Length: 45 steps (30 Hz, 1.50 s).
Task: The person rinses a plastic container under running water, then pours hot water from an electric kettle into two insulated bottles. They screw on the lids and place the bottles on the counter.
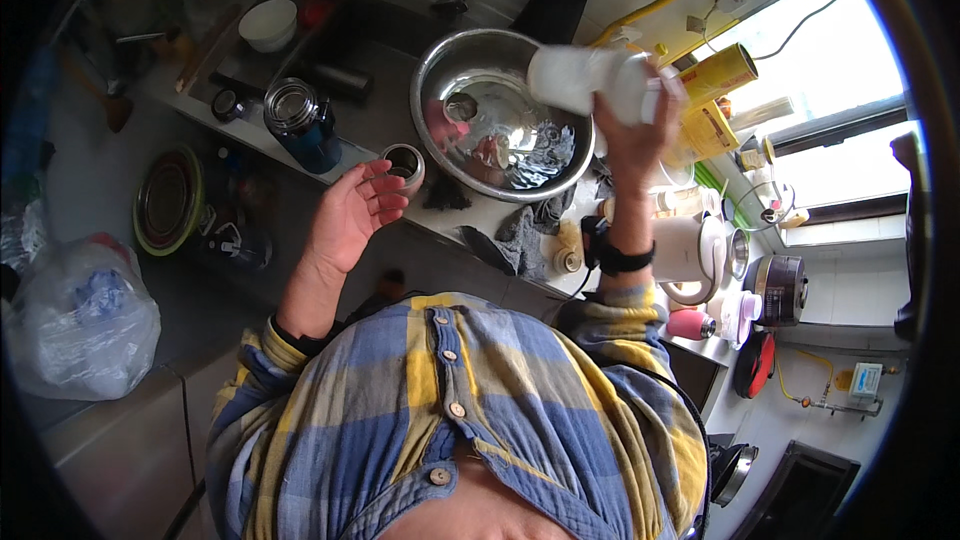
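My right hand (641,116) grips a blurred white container (574,79), held tilted over the right rim of a steel basin (421,124). Water lies in the basin, with a pink item (444,120) and a small round metal piece (460,106) on its left side. My left hand (364,202) is open, palm up, with nothing in it. Its fingertips overlap an uncapped metal flask (405,165) by the counter's front edge; whether they touch, I cannot tell. Left of that flask stands a dark blue vacuum flask (304,131) with an open steel mouth.
A dark lid (226,105) and a white bowl (268,24) sit at the left. A knife block (551,11) stands behind the basin. To the right are a grey cloth (525,240), a small jar (568,260) and a white kettle (686,251). A plastic bag (86,322) lies far left.
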Motion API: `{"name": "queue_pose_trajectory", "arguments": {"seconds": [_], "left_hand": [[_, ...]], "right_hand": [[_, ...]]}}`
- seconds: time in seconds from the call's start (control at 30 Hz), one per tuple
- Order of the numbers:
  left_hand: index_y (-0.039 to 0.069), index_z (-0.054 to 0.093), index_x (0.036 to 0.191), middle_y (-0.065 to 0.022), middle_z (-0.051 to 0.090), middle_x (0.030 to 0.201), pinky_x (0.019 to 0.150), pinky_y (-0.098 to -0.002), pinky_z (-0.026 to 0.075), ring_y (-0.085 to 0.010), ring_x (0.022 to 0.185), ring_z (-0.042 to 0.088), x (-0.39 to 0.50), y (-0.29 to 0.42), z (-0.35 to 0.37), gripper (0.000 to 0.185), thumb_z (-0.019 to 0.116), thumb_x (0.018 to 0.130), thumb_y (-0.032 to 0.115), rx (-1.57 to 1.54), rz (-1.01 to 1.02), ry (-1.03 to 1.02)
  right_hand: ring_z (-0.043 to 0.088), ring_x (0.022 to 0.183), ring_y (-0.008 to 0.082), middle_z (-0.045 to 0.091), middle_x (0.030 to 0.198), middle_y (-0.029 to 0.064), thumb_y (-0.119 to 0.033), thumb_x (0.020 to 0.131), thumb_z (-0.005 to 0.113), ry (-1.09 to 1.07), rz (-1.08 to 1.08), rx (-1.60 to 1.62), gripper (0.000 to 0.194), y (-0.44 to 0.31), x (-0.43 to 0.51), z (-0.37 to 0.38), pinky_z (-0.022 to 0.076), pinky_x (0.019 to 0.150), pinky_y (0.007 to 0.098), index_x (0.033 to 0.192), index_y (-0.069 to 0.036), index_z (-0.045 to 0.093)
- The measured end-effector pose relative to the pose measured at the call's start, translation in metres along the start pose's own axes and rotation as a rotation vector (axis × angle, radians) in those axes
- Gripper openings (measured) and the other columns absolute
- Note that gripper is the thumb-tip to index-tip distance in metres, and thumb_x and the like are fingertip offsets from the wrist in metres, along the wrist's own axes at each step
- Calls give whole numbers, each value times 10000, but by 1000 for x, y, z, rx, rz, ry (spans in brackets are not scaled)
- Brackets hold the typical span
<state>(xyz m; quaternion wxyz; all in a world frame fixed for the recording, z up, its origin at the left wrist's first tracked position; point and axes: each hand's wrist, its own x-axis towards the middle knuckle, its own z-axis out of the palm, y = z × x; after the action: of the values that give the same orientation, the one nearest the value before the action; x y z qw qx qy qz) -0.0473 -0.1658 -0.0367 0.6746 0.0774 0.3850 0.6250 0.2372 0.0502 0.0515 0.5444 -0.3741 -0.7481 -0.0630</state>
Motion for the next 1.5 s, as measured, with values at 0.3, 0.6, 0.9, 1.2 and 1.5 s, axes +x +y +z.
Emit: {"name": "queue_pose_trajectory", "arguments": {"seconds": [0.3, 0.6, 0.9, 1.2, 1.5], "left_hand": [[58, 599, 1211, -104, 694, 1064, 824, -352, 538, -229, 922, 680, -1, 2, 0, 375, 468, 1008, 345, -5, -1, -19], [57, 596, 1214, -112, 694, 1075, 820, -361, 545, -237, 924, 682, 2, -3, 5, 377, 463, 1011, 345, -23, -13, -107], [54, 595, 1206, -109, 686, 1078, 818, -357, 547, -235, 925, 679, 13, -17, 30, 372, 464, 1011, 343, 72, -123, -169], [57, 586, 1202, -114, 680, 1087, 814, -353, 542, -222, 923, 677, 14, -32, 50, 381, 475, 1003, 362, 151, -202, -234], [56, 589, 1208, -116, 684, 1080, 809, -355, 542, -228, 914, 681, 7, -40, 56, 378, 486, 1002, 356, 150, -216, -263]], "right_hand": [[488, 1196, 363, 536, 1238, 163, -130, 571, 860, -265, 28, 12, 721, -9, -5, 10, 421, 1022, 481, 1239, -134, 591], [510, 1182, 358, 535, 1236, 185, -161, 617, 842, -328, 237, -6, 711, 7, -31, 18, 415, 1027, 447, 1274, -119, 574], [617, 1049, 262, 617, 1156, 176, -309, 796, 797, -229, 900, 532, 783, 22, -11, -38, 506, 907, 364, 1405, -4, 411], [617, 1045, 236, 627, 1157, 154, -302, 808, 781, -210, 893, 504, 680, 24, -30, -86, 479, 934, 335, 1355, -23, 490], [531, 1156, 274, 500, 1215, 126, -218, 675, 866, -58, 399, 188, 719, -28, 0, -121, 481, 964, 394, 1314, -111, 554]]}}
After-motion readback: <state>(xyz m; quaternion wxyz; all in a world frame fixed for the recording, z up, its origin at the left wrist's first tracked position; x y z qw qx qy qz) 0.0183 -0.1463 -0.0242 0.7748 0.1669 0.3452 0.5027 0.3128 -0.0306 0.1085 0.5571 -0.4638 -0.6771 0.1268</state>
